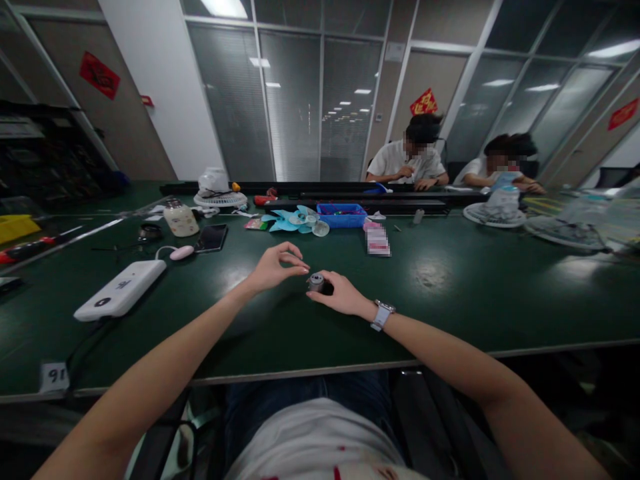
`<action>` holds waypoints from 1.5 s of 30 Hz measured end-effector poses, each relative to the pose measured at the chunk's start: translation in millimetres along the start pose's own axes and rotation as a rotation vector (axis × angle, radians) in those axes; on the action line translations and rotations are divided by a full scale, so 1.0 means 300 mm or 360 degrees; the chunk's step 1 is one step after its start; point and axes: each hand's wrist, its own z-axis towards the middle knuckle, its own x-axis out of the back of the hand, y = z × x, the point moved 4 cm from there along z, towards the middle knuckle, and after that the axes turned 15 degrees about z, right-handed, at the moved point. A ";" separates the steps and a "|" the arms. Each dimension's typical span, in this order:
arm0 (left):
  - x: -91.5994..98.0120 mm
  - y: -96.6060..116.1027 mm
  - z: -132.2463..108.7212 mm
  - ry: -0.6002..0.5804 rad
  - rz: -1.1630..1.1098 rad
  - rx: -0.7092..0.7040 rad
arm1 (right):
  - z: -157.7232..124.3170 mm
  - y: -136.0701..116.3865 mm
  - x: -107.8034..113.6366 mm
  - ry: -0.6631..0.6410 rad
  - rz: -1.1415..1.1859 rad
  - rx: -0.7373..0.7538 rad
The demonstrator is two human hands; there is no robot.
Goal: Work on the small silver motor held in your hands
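Right hand [345,295] gripped small metal cylinder [316,283] between thumb and fingers, end face up, over green table [430,313]; couldn't tell if it touched the tabletop. Left hand [275,267] was at cylinder's 10 o'clock, just beside it, thumb and fingers parted. Watch [383,315] sat at 4 o'clock. Farther out lay light-blue blades [293,219] at 11, blue bin [343,219] at 1, white device [125,288] at 9.

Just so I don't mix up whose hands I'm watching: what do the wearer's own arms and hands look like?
The left hand is ungloved, with nothing visible worn at its wrist. The right hand is ungloved too, with a pale-banded watch. Both forearms are without sleeves.
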 end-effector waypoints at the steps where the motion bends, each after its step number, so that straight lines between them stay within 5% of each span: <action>1: -0.023 0.026 -0.008 0.0004 -0.0063 -0.0032 | 0.001 0.003 -0.001 0.0003 -0.0013 0.0002; 12: -0.079 0.052 -0.033 0.0130 -0.0105 -0.0071 | 0.002 0.005 -0.002 0.0039 -0.0042 -0.0026; 27: -0.077 0.047 -0.034 -0.0179 -0.0167 -0.0011 | -0.002 -0.010 0.000 0.0013 0.0040 -0.0067; 35: -0.077 0.025 -0.031 -0.0026 -0.0189 0.0064 | 0.000 -0.023 0.003 0.0015 0.0006 -0.0018; 45: -0.087 0.043 -0.039 -0.0055 -0.0193 0.0015 | 0.000 -0.026 0.006 0.0023 0.0011 -0.0046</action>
